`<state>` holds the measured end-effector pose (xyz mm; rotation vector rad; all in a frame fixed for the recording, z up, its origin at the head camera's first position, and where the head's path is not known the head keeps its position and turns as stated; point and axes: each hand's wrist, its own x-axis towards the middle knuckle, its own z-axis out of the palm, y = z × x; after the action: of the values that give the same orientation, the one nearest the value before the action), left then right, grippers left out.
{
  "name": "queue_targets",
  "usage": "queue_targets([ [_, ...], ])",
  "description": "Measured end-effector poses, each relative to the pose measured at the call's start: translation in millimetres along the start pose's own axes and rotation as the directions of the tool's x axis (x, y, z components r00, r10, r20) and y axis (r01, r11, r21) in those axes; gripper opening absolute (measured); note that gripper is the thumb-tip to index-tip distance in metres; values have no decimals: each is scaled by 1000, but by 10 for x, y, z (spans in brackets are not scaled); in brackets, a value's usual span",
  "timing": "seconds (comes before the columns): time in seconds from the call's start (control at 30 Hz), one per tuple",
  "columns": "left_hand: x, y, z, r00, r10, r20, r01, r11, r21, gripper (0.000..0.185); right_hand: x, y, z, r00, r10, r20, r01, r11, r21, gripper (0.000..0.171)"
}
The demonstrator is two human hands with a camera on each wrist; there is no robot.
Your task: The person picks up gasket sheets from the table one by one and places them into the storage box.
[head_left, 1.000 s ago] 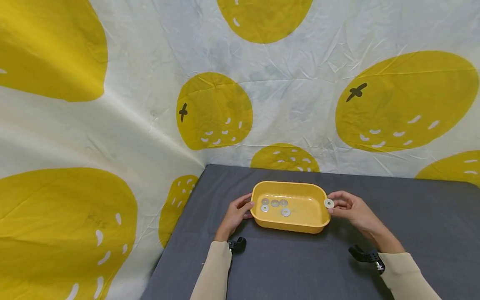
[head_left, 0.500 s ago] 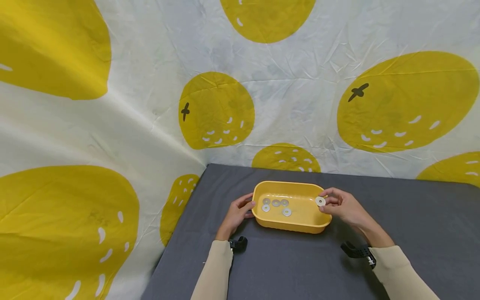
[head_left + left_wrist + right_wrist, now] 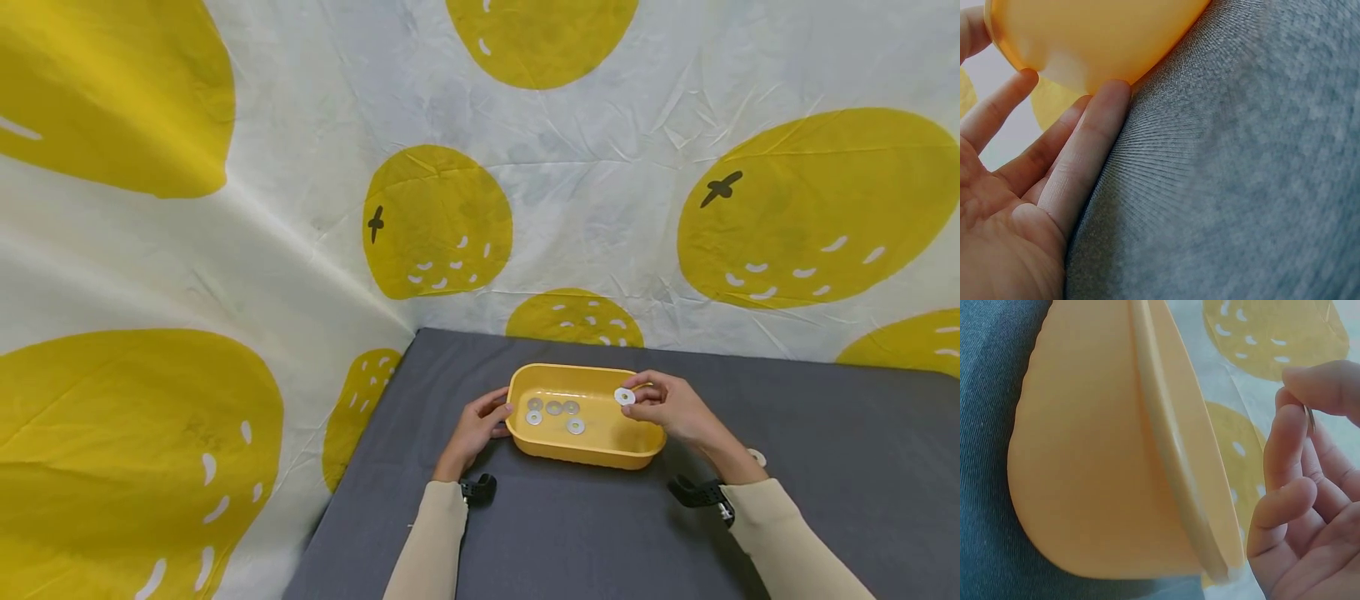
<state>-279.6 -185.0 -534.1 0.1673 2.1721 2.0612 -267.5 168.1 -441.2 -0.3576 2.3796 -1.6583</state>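
Note:
A yellow plastic tray [image 3: 577, 455] with rounded corners stands on the table, with several flat metal washers [image 3: 575, 426] lying in its left part. My left hand [image 3: 474, 431] holds the tray's left end, thumb at the rim and fingers against the outer wall; in the left wrist view fingertips [image 3: 1113, 94] touch that wall. Above the tray's right part, my right hand [image 3: 675, 414] pinches a washer [image 3: 625, 397] between thumb and fingers. The right wrist view shows this washer [image 3: 1309, 420] edge-on, apart from the tray.
Partly hidden behind my right wrist, another washer [image 3: 758, 457] lies on the dark grey tablecloth [image 3: 570, 533]. A white curtain [image 3: 585, 208] with yellow fruit prints hangs behind the table and along its left side.
My right hand has moved left with its washer, from the tray's right rim to above the inside. A washer on the table has come into sight behind the wrist. The left hand stays put.

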Motion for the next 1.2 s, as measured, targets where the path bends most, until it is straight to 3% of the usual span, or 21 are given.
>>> queue_targets([
  [0.53, 1, -14, 7, 1000, 3, -5, -2, 1000, 11, 48, 156, -51, 244, 997, -62, 52, 65, 996, -67, 45],
  [1.2, 6, -2, 3, 1000, 2, -1, -2, 1000, 7, 48, 390, -61, 739, 995, -92, 45, 92, 996, -6, 36],
])
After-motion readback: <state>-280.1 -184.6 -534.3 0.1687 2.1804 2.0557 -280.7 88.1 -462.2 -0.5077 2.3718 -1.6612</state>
